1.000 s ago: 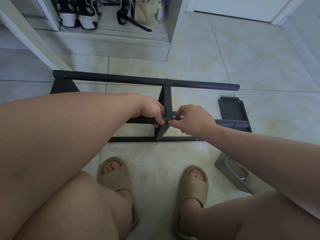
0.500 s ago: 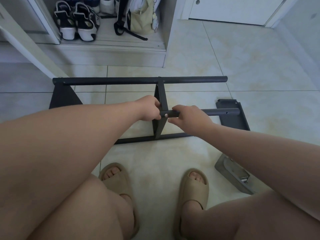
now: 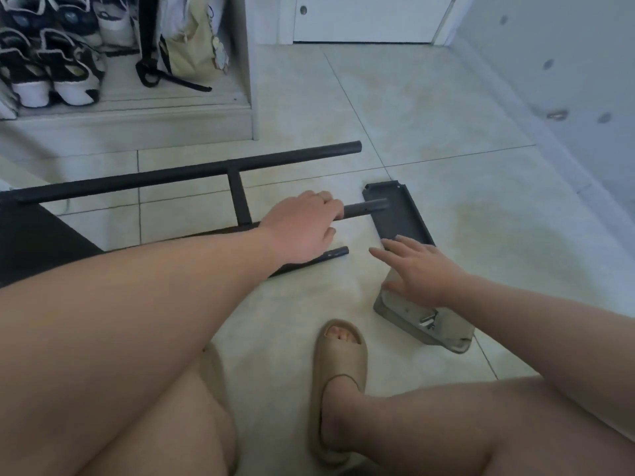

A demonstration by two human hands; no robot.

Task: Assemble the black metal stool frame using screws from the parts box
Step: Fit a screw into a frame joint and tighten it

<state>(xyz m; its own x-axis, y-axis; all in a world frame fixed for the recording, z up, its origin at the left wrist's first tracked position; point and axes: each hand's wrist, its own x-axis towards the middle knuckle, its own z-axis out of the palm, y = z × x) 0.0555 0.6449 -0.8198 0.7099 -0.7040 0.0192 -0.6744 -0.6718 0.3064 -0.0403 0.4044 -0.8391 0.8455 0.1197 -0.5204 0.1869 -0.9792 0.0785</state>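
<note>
head view: your right hand (image 3: 421, 269) has come off the joint at the middle of the stool frame (image 3: 171, 175), where half a second ago it was pinching beside your left. it now lies flat and open, fingers straight and spread, palm down over the grey parts box (image 3: 398, 312) on the floor. whether the palm touches the box i cannot tell. a small shiny metal part (image 3: 427, 321) shows in the box just under your wrist.

your left hand (image 3: 302, 228) has slid out along the short tube (image 3: 367, 207) and grips it, fingers curled over the top. the tube's open end pokes out just past your knuckles. the rest of the frame lies on the tiles beyond and outward of that hand, and a thinner rod end (image 3: 338, 251) sits just below your palm. a dark flat tray (image 3: 398, 214) lies between the tube's end and your right fingertips.

my reading: that joint's screw is in or started, and you are going for the next one. keep the left grip steady so the frame does not roll while you pick, and check the part by feel before lifting.
</note>
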